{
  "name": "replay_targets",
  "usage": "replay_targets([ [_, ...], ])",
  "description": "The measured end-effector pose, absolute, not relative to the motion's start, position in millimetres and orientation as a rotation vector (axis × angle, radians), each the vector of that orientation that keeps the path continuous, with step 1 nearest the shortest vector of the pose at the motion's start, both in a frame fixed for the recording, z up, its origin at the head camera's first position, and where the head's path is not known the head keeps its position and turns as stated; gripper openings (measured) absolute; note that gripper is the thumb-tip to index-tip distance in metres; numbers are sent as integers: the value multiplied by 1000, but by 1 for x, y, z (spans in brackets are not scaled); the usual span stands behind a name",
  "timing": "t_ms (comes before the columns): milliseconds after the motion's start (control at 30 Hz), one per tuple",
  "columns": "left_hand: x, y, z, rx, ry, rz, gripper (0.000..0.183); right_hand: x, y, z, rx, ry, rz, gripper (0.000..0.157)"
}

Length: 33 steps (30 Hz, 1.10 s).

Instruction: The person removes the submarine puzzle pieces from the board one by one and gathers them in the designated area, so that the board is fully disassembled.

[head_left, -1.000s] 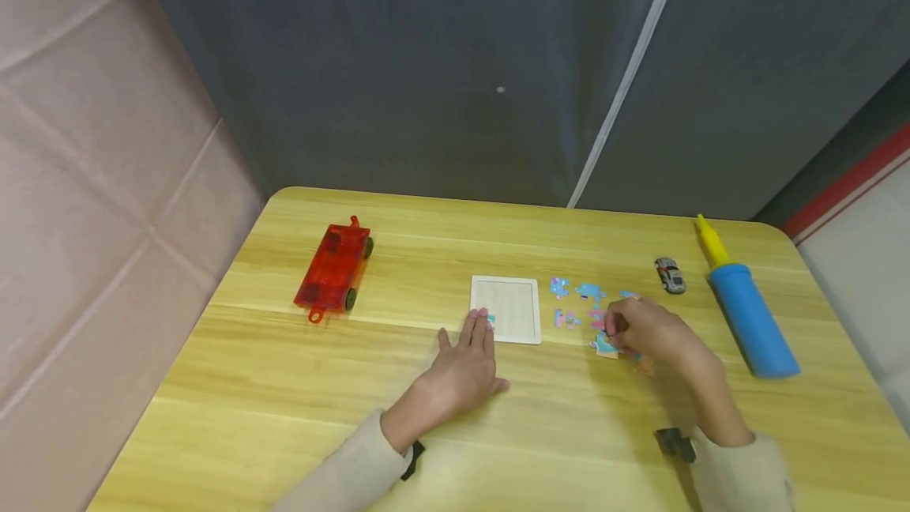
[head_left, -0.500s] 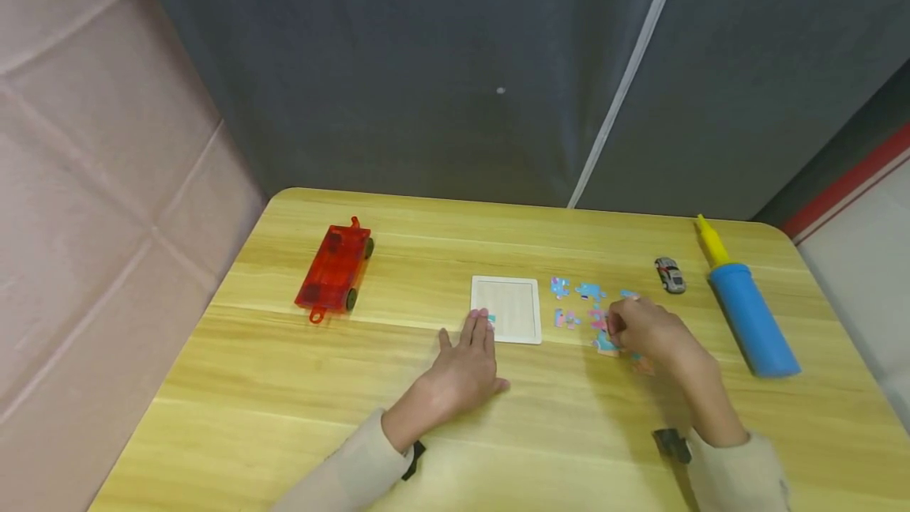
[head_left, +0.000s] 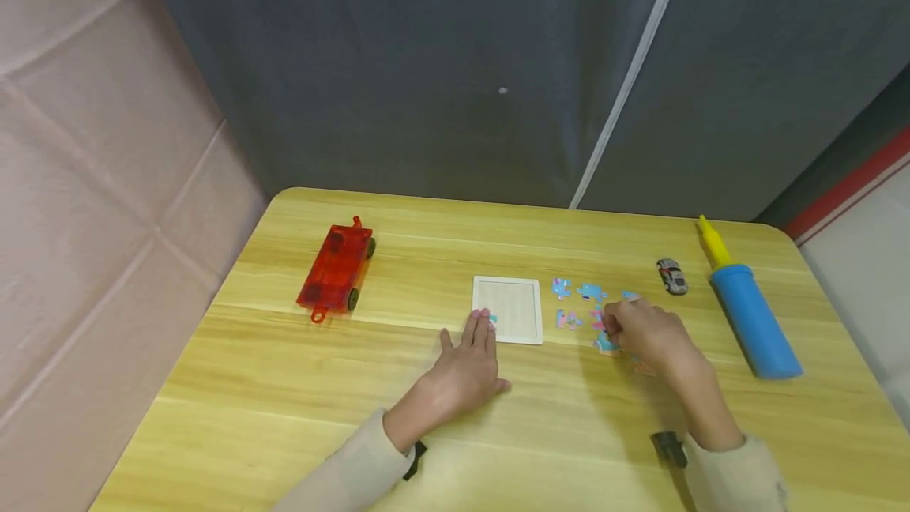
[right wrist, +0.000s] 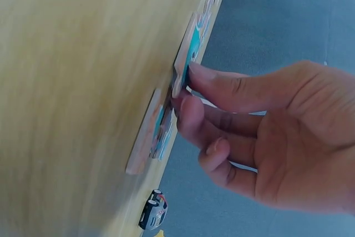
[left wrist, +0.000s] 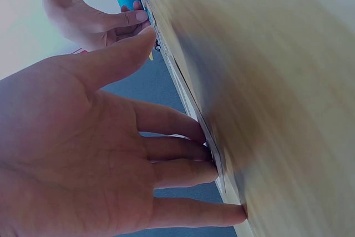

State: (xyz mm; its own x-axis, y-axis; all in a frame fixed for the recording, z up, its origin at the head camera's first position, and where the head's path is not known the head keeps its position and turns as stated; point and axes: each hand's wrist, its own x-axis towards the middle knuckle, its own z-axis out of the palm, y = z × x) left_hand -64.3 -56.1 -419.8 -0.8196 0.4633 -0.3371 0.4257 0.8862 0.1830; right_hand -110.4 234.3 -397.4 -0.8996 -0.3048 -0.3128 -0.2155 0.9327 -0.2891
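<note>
My left hand (head_left: 465, 376) lies with straight fingers over the lower left corner of a white-rimmed square puzzle tray (head_left: 542, 314). Its fingertips rest on the tray, and a bit of a blue puzzle piece shows beside them. In the left wrist view the fingers (left wrist: 183, 173) reach down to the tray's edge. My right hand (head_left: 650, 332) is over the loose pieces to the right. Thumb and index finger pinch the end of a teal and tan puzzle piece (right wrist: 186, 54), seen edge-on in the right wrist view and in the head view (head_left: 607, 344). Another piece (right wrist: 145, 137) lies beside it.
Several loose jigsaw pieces (head_left: 591, 291) lie between the tray and my right hand. A silver toy car (head_left: 671, 276) and a blue pump (head_left: 757, 324) with a yellow nozzle lie farther right. On the left stands a red see-through toy wagon (head_left: 337, 267). A dark curtain (head_left: 426, 85) hangs behind the table.
The right hand's fingers have shifted very slightly left, and the piece at them has turned a little. The left hand keeps its place on the tray.
</note>
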Motion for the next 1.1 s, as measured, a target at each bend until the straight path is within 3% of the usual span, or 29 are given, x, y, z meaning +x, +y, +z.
replay_targets([
  [467, -69, -58, -444, 650, 2691, 192, 92, -112, 223, -391, -380, 2767, -341, 26],
  [800, -75, -60, -459, 680, 2673, 182, 93, -130, 174, -370, -582, 2779, -529, 14],
  [1100, -84, -68, -449, 614, 2586, 325, 93, -150, 123, -378, -620, 2807, -553, 15],
])
